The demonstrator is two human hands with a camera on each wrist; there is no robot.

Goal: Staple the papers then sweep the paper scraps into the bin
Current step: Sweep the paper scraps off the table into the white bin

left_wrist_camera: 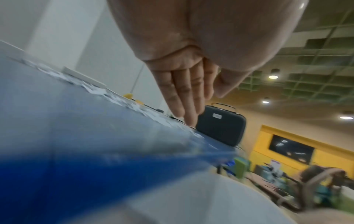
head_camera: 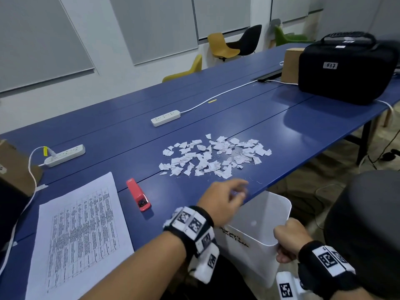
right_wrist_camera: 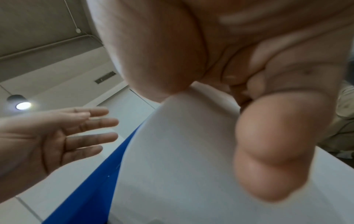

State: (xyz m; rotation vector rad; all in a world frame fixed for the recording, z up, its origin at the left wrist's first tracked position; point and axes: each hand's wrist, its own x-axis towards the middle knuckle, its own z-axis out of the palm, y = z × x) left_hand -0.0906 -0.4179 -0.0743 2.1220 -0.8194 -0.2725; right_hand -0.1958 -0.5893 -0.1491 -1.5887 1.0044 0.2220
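The blue table (head_camera: 249, 109) runs diagonally from the lower left of the head view to the upper right, and its near edge cuts down across the right half of the frame. Just under that edge, at lower centre-right, the white bin (head_camera: 268, 215) hangs with its open mouth tucked against the table rim; the right hand (head_camera: 290, 239) grips the bin's near rim, thumb inside and fingers curled round the wall, as the right wrist view shows close up. The left hand (head_camera: 223, 200) hovers over the table edge right above the bin, fingers spread fairly wide and straight, holding nothing; in the left wrist view its fingers (left_wrist_camera: 184, 97) point down toward the tabletop, and whether they touch it cannot be told. The paper scraps (head_camera: 214, 156) lie in a loose heap at the centre of the frame, a little back from the near edge, with a strip of bare blue between them and the left hand. The stapled papers (head_camera: 80, 230) lie flat at lower left, near the bottom corner, and the red stapler (head_camera: 138, 194) sits just beside their right edge. Farther back lie two white power strips (head_camera: 165, 118), and a black case (head_camera: 346, 68) stands at upper right, well apart from the scraps.
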